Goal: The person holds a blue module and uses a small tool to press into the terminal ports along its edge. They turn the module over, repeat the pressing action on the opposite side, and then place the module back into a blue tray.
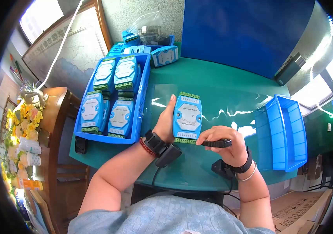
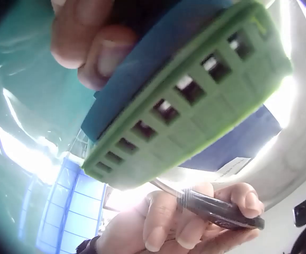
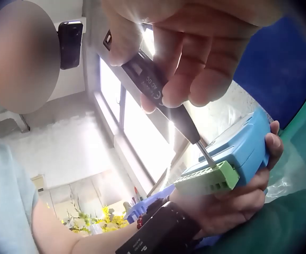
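Head overhead; wrists close below module (image 1: 188,117)

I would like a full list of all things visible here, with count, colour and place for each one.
module: one, blue with green terminal strips, held above the table
screwdriver: one, black, tip at the module's near green strip
tray of modules: one, blue, left on the table, four modules on top
empty bin: one, blue, right side
table: one, green
loose module: one, blue, behind the tray
flowers: yellow, far left
left hand: grips the module
right hand: grips the screwdriver
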Demonstrator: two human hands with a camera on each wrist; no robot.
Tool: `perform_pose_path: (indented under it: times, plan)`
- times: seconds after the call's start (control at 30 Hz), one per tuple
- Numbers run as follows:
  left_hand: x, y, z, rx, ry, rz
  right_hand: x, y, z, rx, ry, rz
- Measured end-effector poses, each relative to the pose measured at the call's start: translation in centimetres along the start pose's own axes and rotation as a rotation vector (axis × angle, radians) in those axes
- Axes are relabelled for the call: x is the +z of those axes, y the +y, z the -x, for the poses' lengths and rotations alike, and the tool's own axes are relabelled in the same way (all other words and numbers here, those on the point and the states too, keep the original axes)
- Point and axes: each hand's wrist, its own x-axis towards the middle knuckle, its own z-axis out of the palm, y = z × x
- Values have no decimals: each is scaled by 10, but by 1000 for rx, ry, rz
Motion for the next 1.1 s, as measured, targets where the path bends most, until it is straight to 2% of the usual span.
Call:
perform_pose_path:
  times: [0.37,0.47,0.5,0.6,0.63,0.73,0.77,0.97,1.1]
  plan:
    - [-2,-2,1,54,28,33,-9,-1,-2,-127,-33,63]
    - [0,-2,2,84,52,45,-7,3,5,-81,79,-187]
    - [5,-1,4,86,98,42,-9,1,6,-76,100,-219]
    - [5,-2,5,106,78,103,-3,0,8,0,198,-313]
    - [4,-3,4,132,52,97,-1,1,6,18,169,-267]
    - [10,-1,8,140,111,49,1,4,9,119,157,-170]
    - [9,-2,7,152,115,32,3,4,10,124,200,-156]
    - [10,-3,8,156,140,40,6,-2,6,119,162,48]
    - [10,-3,8,135,153,46,9,-2,5,151,219,67]
